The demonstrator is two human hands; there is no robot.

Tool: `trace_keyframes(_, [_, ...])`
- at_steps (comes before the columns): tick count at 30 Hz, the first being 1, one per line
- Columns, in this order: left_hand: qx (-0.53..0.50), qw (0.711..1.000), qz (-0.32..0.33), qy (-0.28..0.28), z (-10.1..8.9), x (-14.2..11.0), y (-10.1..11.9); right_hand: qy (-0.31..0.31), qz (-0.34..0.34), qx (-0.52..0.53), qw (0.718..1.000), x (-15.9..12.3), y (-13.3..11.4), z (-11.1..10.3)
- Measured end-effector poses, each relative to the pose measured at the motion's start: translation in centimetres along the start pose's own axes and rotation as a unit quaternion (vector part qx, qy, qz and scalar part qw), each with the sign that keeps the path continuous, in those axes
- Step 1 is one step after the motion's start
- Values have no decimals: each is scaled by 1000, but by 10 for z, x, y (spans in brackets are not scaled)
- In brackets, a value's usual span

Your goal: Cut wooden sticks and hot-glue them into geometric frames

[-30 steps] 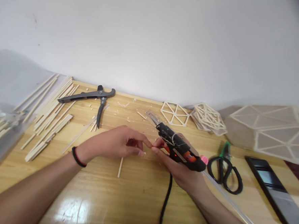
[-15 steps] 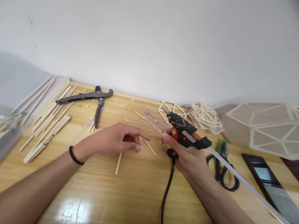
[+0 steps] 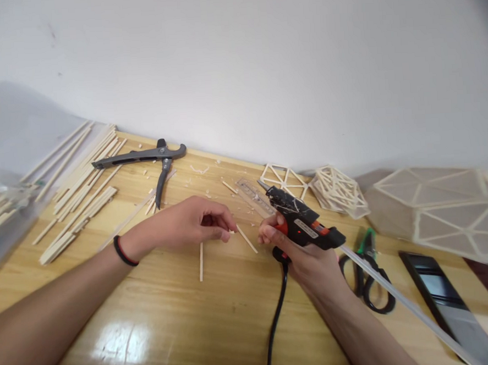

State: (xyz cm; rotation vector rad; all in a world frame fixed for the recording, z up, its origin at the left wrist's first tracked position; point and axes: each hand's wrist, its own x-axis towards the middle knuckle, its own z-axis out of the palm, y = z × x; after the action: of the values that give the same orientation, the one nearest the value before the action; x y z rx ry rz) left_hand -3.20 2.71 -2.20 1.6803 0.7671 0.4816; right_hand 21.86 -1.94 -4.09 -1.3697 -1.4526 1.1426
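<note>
My right hand [image 3: 304, 250] grips a black and red hot glue gun [image 3: 302, 217], its nozzle pointing up and left. A long clear glue stick [image 3: 400, 297] trails from its back end. Left of it, my left hand [image 3: 197, 224] is closed, thumb and index finger drawn together. A thin wooden stick [image 3: 201, 263] sticks out below this hand, its upper part hidden by the hand. Another short wooden stick [image 3: 246, 239] lies between the hands, just beyond the left fingertips.
Wooden sticks [image 3: 78, 181] are piled at left, near a cutter [image 3: 159, 153]. A clear ruler [image 3: 253, 195], triangulated frames [image 3: 336, 190], a larger covered structure [image 3: 456, 208], scissors [image 3: 368, 279] and a phone [image 3: 441, 291] lie to the right. A black cord [image 3: 276, 323] runs toward me.
My left index finger has curled in toward the thumb. The stick below that hand has swung closer to upright in view. The glue gun has shifted slightly left and down.
</note>
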Motion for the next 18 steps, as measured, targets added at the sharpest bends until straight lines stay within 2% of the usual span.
trace_keyframes(8, [-22, 1000, 2, 9, 0, 0, -1, -14, 22, 49, 998, -2, 2, 0])
trace_keyframes(14, [-39, 998, -2, 40, -3, 1, -4, -52, 0, 85, 995, -1, 4, -3])
trace_keyframes(18, [-64, 997, -14, 48, -5, 1, -4, -82, 12, 95, 992, 3, 6, -7])
